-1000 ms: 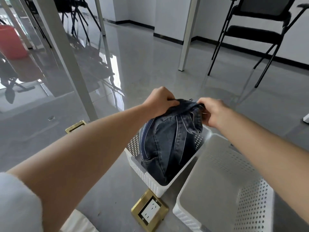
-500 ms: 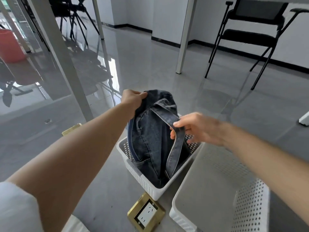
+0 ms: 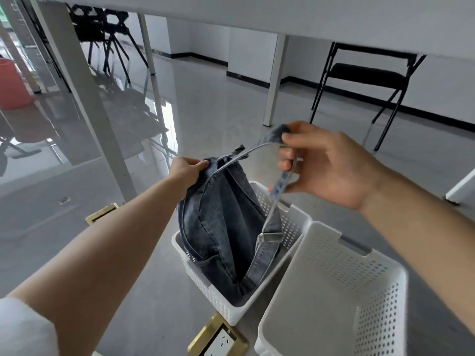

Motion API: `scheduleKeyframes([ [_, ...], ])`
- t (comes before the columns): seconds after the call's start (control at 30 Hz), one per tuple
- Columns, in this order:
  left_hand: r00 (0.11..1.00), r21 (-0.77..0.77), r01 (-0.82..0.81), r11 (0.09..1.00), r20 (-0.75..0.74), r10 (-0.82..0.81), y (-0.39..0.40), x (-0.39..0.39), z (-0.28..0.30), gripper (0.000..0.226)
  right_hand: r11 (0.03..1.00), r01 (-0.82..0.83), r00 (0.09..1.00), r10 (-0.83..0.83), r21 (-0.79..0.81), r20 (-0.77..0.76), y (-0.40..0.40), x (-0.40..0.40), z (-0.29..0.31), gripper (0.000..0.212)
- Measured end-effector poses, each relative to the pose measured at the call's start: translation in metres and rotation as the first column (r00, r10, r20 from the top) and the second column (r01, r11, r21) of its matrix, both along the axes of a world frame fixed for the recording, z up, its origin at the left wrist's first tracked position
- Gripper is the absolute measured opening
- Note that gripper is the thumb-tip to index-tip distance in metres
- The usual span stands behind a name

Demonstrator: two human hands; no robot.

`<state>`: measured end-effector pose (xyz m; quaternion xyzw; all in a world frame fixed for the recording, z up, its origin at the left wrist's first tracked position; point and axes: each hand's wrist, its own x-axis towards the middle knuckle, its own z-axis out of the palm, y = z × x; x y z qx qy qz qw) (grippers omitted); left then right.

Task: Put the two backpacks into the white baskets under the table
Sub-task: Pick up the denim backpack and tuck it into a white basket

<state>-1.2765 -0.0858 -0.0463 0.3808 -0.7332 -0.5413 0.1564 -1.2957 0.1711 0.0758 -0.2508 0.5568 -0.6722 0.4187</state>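
We count one backpack [image 3: 226, 227] in view, two white baskets, two hands and two brass floor sockets. The backpack is dark blue washed denim with a zip running down its left edge and a metal buckle on the shoulder strap [image 3: 279, 181]. It stands upright inside the far basket [image 3: 293, 222], its base down in the basket and its top rising well above the rim.

Our left hand [image 3: 186, 170] is closed on the top of the backpack, thumb and fingers pinching the cloth at its crown. Our right hand [image 3: 331, 163] is up and to the right of the left one, above the far basket, fingers curled around the strap, which runs taut from the top of the backpack up through this hand and down to the buckle. The near basket [image 3: 334, 283] sits below the right hand, touching the far one, its perforated walls and handle slot showing, with nothing inside.

One floor socket [image 3: 218, 340] lies below the left forearm, just beside the baskets; the other [image 3: 101, 214] lies left of that arm. The bench [image 3: 282, 19] spans overhead, beyond both hands.
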Motion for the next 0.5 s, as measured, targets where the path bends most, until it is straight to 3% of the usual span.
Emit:
scheduleKeyframes([
  [0.07, 0.998, -0.079, 0.056, 0.995, 0.017, -0.055, 0.004, -0.005, 0.005, 0.027, 0.99, 0.088, 0.978, -0.065, -0.106, 0.199, -0.01, 0.011, -0.01, 0.009],
  [0.13, 0.998, -0.148, 0.064, 0.987, 0.018, -0.062, 0.003, -0.008, 0.009, 0.026, 0.99, 0.037, 0.954, 0.005, -0.134, 0.301, -0.024, 0.023, -0.036, 0.011],
  [0.17, 0.998, -0.166, 0.062, 0.984, 0.018, -0.06, 0.003, -0.009, 0.01, 0.025, 0.996, -0.036, 0.968, 0.055, -0.082, 0.245, -0.03, 0.028, -0.051, 0.009],
  [0.23, 0.998, -0.187, 0.06, 0.98, 0.026, -0.057, -0.002, -0.009, 0.009, 0.025, 0.989, -0.052, 0.995, 0.063, 0.141, -0.077, -0.042, 0.026, -0.087, 0.009],
  [0.3, 0.998, -0.205, 0.061, 0.977, 0.019, -0.058, -0.006, -0.009, 0.006, 0.024, 0.951, 0.155, 0.94, -0.058, 0.268, -0.337, -0.053, 0.018, -0.128, 0.008],
  [0.37, 0.999, -0.229, 0.042, 0.972, 0.007, -0.042, -0.011, -0.01, 0.003, 0.024, 0.884, 0.298, 0.9, -0.134, 0.36, -0.414, -0.06, 0.008, -0.168, 0.007],
  [0.43, 1.0, -0.234, 0.011, 0.972, -0.015, -0.015, -0.014, -0.012, -0.001, 0.025, 0.79, 0.218, 0.877, 0.099, 0.573, -0.471, -0.062, 0.002, -0.2, 0.007],
  [0.5, 0.999, -0.219, -0.006, 0.976, -0.038, -0.002, -0.015, -0.013, -0.004, 0.027, 0.646, 0.095, 0.832, 0.366, 0.757, -0.417, -0.059, -0.008, -0.214, 0.019],
])
